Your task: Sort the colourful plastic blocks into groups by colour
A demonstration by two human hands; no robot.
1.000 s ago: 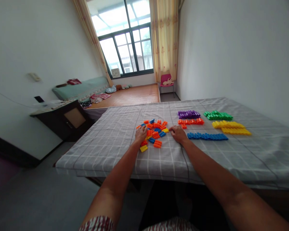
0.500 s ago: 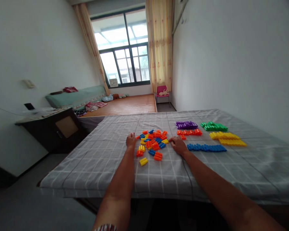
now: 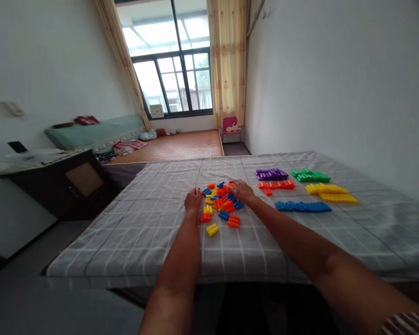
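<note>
A loose pile of orange, blue and yellow plastic blocks (image 3: 222,203), each like short tubes joined side by side, lies between my two hands. My left hand (image 3: 192,200) rests at the pile's left edge with its fingers curled, close to a small orange block; whatever they hold is hidden. From the right, my right hand (image 3: 243,190) reaches over the pile, fingers closed at an orange block (image 3: 232,185) near the back. A single yellow block (image 3: 212,230) lies apart at the front of the pile.
Sorted rows stand to the right: purple (image 3: 271,174), green (image 3: 310,176), orange (image 3: 276,185), yellow (image 3: 331,193) and blue (image 3: 303,206) blocks. All lie on a grey checked tablecloth (image 3: 143,232). Beyond are a bed (image 3: 188,144), a pink chair (image 3: 232,126) and a dark cabinet (image 3: 80,179).
My right hand has moved left and away from me, from the pile's right edge onto its back right part. My left hand stays at the left edge. The view has shifted slightly.
</note>
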